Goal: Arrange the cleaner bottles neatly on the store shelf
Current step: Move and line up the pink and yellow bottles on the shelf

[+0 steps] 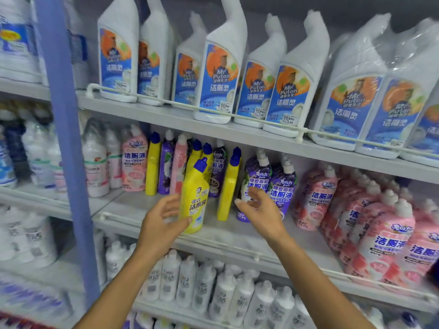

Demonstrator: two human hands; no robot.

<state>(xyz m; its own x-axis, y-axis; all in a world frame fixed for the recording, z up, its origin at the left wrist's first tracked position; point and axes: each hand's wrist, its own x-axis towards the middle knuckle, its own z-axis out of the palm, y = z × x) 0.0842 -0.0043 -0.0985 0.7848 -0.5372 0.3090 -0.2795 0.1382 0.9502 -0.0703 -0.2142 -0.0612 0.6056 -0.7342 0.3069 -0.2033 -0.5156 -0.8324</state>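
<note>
Two bare forearms reach up from the bottom edge, over a lower shelf packed with rows of plain white plastic bottles (202,281). The left hand (164,222) grasps a yellow plastic cleaner bottle with a blue angled cap (194,200): its thumb lies across the lower front and its fingers go round the left side. This bottle stands at the front of the grey middle shelf (133,210), leaning a little to the right.

The right hand (259,210) is released, with its fingers loosely spread and holding nothing. It hovers just right of a second yellow blue-capped bottle (229,186) and in front of two purple bottles with white nozzle caps (257,184). To the right, pink bottles with white caps (384,233) fill the shelf several deep.

Behind the held bottle is a mixed back row of yellow, purple and pink bottles (166,167). All the bottles are opaque, so their fill cannot be told.

On the shelf above, tall white bent-neck bottles with blue and orange labels (221,79) stand behind a thin white rail (166,104). Those at the far right are bundled in clear plastic wrap (380,55). A blue upright post (66,138) separates this bay from the blurred one to its left.
</note>
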